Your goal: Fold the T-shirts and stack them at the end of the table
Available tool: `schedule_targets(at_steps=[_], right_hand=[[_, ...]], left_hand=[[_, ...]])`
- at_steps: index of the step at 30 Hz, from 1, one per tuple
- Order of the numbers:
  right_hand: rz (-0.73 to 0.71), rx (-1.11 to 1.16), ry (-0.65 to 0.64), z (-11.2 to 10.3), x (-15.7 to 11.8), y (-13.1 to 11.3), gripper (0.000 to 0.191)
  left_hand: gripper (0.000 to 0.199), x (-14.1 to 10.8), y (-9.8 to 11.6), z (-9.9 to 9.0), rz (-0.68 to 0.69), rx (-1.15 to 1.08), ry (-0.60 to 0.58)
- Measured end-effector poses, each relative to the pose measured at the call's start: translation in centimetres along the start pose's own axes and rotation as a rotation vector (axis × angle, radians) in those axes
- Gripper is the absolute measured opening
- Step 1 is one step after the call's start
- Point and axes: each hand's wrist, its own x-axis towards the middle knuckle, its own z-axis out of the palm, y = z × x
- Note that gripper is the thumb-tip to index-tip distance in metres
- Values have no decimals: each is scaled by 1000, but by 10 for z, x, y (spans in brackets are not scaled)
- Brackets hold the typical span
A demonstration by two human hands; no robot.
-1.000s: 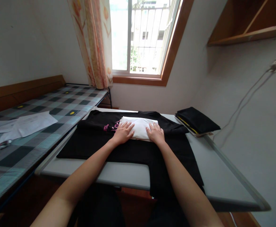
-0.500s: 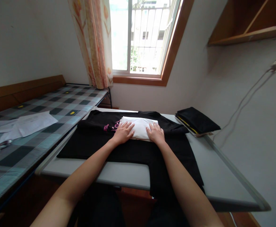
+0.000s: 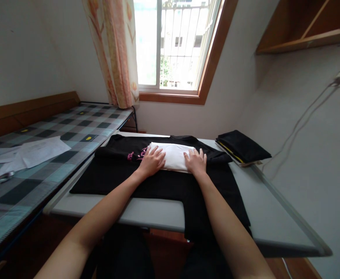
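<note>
A folded white cloth (image 3: 175, 156) lies on a black garment (image 3: 114, 174) with pink print, which is spread over the white table and hangs over its front edge. On the left end of the white cloth rests my left hand (image 3: 151, 161), palm down with its fingers apart. My right hand (image 3: 196, 161) lies flat at the cloth's right end, fingers spread, partly over the black garment. Neither hand grips anything.
Folded dark clothes (image 3: 244, 147) sit at the right back of the white table (image 3: 277, 217). To the left is a bed with a checkered cover (image 3: 56, 155) and papers (image 3: 43, 151). Behind are a window and a curtain (image 3: 120, 54); a wooden shelf (image 3: 312, 42) hangs upper right.
My right hand has slid a little to the right along the white cloth, to its right edge. My left hand has stayed in nearly the same place.
</note>
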Motion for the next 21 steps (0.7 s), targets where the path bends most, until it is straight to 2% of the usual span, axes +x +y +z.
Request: schedule_targets(at_steps=[4, 9, 13, 21], right_hand=[[-123, 57, 72, 1, 4, 3, 51], [-319, 20, -44, 7, 3, -1, 54], [-334, -21, -138, 9, 3, -1, 52], [-325, -16, -147, 8, 4, 1, 52]], left_hand=[[42, 1, 10, -4, 136, -65, 65], [43, -1, 13, 1, 354, -156, -44], [40, -1, 8, 5, 350, -181, -69], [40, -1, 7, 4, 328, -241, -71]])
